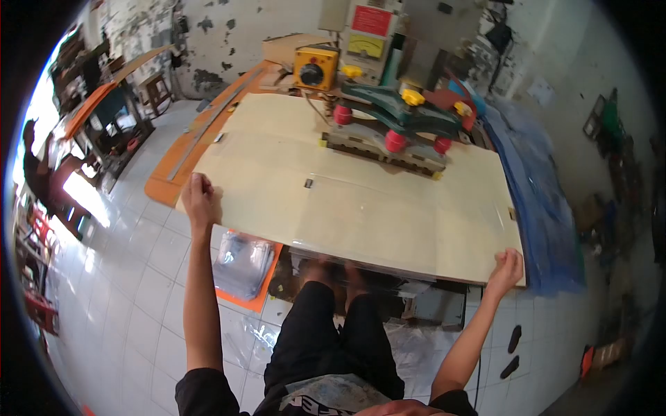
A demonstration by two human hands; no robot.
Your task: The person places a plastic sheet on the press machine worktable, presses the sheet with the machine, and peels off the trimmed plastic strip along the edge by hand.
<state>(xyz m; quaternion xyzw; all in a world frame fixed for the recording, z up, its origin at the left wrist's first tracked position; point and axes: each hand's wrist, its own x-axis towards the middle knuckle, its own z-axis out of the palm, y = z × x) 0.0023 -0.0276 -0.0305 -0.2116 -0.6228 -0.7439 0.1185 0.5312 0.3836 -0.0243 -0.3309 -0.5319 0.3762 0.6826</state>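
A wide cream board (260,163) lies across the workbench, with a thin clear plastic sheet (368,215) over part of it. At the board's front left corner is my left hand (200,197), its fingers closed. My right hand (506,272) is closed in a pinch at the front right corner. Whether the fingers grip the board or thin clear film cannot be made out. Above the board's back part stands a dark green press frame (402,111) with yellow knobs, red posts and a long metal bar (381,154) beneath.
Behind the board sits a yellow control box (316,68) with a black dial. Blue plastic sheeting (544,208) hangs at the right. A stack of clear plastic (243,263) rests on an orange sheet below the front left edge. A metal ruler (208,132) lies on the wooden bench.
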